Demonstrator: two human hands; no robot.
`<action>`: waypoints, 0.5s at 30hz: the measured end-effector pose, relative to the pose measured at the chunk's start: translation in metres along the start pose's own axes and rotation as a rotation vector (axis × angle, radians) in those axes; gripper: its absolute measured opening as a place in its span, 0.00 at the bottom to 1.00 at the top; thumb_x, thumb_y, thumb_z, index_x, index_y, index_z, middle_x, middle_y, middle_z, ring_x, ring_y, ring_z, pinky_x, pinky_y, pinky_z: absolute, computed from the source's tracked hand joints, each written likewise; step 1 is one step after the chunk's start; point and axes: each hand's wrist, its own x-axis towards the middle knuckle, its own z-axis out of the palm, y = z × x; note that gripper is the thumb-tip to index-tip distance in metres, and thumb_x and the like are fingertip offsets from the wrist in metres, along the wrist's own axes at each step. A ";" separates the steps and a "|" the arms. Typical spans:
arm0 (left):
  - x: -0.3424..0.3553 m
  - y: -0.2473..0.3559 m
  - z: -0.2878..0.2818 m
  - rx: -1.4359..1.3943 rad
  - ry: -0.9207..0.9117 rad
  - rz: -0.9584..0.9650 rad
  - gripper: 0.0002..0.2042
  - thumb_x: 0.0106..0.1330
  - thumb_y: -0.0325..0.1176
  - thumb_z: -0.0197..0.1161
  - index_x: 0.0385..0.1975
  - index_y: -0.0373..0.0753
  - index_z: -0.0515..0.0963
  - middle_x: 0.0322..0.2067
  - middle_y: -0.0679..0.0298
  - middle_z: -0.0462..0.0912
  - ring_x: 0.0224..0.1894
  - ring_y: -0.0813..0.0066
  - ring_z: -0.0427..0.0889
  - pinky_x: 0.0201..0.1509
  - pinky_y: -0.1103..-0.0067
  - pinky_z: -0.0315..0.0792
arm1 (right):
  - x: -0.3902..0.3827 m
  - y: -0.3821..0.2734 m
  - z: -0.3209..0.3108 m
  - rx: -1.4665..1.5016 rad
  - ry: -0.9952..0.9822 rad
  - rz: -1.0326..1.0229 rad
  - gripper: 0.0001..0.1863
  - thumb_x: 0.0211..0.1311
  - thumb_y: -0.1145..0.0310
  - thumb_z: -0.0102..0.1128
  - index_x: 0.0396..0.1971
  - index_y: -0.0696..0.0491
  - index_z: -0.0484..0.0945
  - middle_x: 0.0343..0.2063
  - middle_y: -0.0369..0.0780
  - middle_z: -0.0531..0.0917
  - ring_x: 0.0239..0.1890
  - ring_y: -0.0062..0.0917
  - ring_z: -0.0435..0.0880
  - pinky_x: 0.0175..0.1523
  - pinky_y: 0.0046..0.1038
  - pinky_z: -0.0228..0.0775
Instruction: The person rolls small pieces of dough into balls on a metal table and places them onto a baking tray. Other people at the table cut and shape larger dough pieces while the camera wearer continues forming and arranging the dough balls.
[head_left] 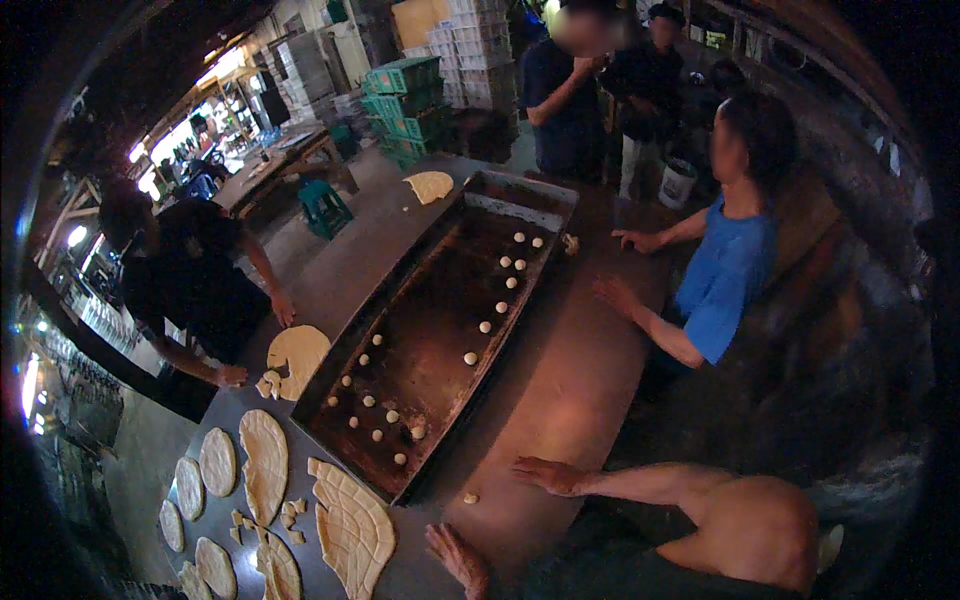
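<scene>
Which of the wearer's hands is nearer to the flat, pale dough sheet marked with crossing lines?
Left. The left hand is just right of the dough sheet, not touching it; the right hand is farther right and higher in the picture.

Way out ahead of the hands [457, 560], a bit left, there's a stack of green crates [402, 105] with pale crates [482, 45] piled behind. Further left of the hands: green stool [325, 210], long table [250, 178]. Ahead-right, a white bucket [677, 184].

The dough balls [470, 358] are cream, the tray [430, 300] rusty brown, the line-patterned dough sheet [355, 530] tan.
</scene>
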 end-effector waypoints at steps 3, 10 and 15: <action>0.000 -0.003 0.003 -0.067 0.367 -0.071 0.31 0.74 0.36 0.45 0.75 0.33 0.54 0.78 0.43 0.46 0.80 0.44 0.41 0.79 0.45 0.34 | 0.001 0.002 0.008 0.054 0.190 0.171 0.27 0.80 0.65 0.43 0.75 0.46 0.60 0.77 0.44 0.55 0.79 0.40 0.51 0.81 0.38 0.44; 0.006 0.004 -0.001 0.059 -0.037 -0.105 0.39 0.67 0.36 0.58 0.77 0.35 0.50 0.78 0.42 0.42 0.80 0.42 0.40 0.79 0.46 0.34 | 0.004 -0.010 0.003 0.401 0.091 0.149 0.26 0.81 0.65 0.42 0.76 0.49 0.58 0.77 0.45 0.56 0.79 0.38 0.54 0.80 0.35 0.47; 0.011 0.009 -0.008 -0.007 0.340 0.018 0.32 0.69 0.33 0.54 0.72 0.28 0.58 0.75 0.36 0.52 0.78 0.37 0.47 0.79 0.47 0.40 | 0.003 -0.012 -0.007 0.087 0.233 0.280 0.27 0.79 0.65 0.46 0.74 0.53 0.59 0.76 0.45 0.57 0.78 0.39 0.57 0.81 0.36 0.47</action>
